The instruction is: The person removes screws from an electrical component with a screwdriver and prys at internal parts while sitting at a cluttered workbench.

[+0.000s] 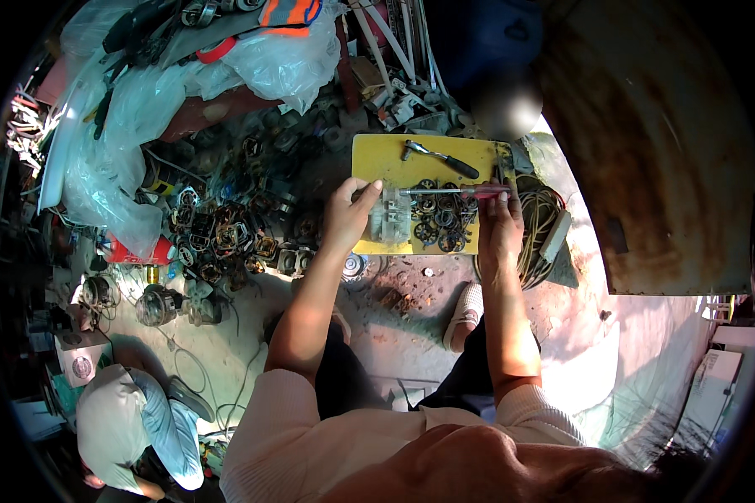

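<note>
My left hand (349, 214) grips a grey metal motor part (391, 216) that rests on a yellow board (377, 155). My right hand (499, 220) holds a screwdriver (453, 191) with a red see-through handle; its shaft points left to the top of the grey part. Several small round bearings and gears (441, 220) lie on the board between my hands. A ratchet wrench (439, 157) with a black handle lies at the board's far edge.
A heap of old motor stators and copper windings (226, 226) lies left of the board. A coil of cable (538, 226) sits at the right, beside a rusty metal sheet (646, 142). Plastic bags (109, 142) pile up far left. Another person (130, 427) crouches at lower left.
</note>
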The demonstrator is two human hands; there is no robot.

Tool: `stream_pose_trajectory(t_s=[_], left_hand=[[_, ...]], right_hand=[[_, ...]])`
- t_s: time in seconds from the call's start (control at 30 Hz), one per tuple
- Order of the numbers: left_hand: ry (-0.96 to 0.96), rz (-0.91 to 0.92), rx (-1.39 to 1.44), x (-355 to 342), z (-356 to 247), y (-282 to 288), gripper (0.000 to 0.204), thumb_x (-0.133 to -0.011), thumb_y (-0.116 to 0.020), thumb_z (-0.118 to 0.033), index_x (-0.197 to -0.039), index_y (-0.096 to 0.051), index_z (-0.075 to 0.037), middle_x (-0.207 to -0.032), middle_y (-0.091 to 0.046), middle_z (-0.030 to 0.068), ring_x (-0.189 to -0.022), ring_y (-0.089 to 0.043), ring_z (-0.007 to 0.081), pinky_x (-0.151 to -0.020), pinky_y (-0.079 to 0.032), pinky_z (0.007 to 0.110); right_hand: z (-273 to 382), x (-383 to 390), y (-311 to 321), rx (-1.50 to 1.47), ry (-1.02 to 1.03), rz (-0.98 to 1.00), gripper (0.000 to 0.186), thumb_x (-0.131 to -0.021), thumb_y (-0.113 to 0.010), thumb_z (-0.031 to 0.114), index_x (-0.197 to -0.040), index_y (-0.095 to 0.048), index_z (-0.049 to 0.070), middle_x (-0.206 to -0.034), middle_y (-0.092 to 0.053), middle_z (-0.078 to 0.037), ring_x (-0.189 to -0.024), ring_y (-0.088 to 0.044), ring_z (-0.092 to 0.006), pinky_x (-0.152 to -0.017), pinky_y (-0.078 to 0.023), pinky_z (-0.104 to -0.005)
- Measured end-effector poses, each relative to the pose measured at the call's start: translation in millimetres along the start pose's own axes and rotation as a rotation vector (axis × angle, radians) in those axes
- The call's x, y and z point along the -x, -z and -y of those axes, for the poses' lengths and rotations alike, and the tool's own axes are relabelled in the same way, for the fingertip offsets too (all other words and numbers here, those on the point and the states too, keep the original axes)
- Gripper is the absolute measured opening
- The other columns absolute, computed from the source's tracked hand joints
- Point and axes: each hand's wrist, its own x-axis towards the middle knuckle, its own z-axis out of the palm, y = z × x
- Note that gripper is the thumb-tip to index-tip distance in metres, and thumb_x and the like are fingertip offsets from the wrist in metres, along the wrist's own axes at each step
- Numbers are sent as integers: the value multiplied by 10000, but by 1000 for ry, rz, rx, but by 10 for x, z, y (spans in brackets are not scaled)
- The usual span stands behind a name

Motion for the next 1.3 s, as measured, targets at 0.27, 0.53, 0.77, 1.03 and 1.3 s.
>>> stream_pose_trajectory(t_s=[0.27,0.53,0.77,1.03,1.3], left_hand=[[-80,101,-125,-459,-110,-28,289,-891,-636,-274,-895,-606,13,-747,-625,67,-699,-542,110,-671,-449,289],[-127,213,-323,-1080,-223,27,303,-875,-643,-290,-894,-597,8,-816,-637,179,-761,-623,319,-670,-463,355],[-314,286,-432,-1548,-195,-52,234,-885,-633,-226,-894,-562,-3,-844,-626,157,-780,-617,330,-695,-470,350],[-341,287,-486,-1667,-169,-173,224,-893,-619,-224,-875,-561,-8,-837,-631,157,-764,-619,359,-649,-475,401],[-320,255,-490,-1257,-159,-296,237,-909,-593,-241,-919,-570,-5,-854,-630,177,-788,-612,378,-666,-472,407]], right_hand=[[-20,-423,-179,174,-55,-121,365,-957,-561,262,-1298,-464,176,-1076,-587,29,-1005,-578,-109,-836,-438,-261],[-140,-909,-480,177,95,6,329,-981,-513,220,-1278,-461,88,-1017,-592,-36,-960,-588,-139,-912,-456,-326],[-196,-1442,-396,290,67,21,351,-959,-551,174,-1289,-449,109,-918,-591,-15,-930,-586,-136,-854,-481,-318],[-76,-1599,-453,155,-7,76,425,-952,-562,158,-1344,-415,82,-1145,-566,-58,-1040,-563,-146,-897,-476,-300],[-9,-1370,-48,168,-85,82,448,-955,-552,148,-1365,-391,64,-1152,-562,-67,-1036,-570,-166,-916,-473,-303]])
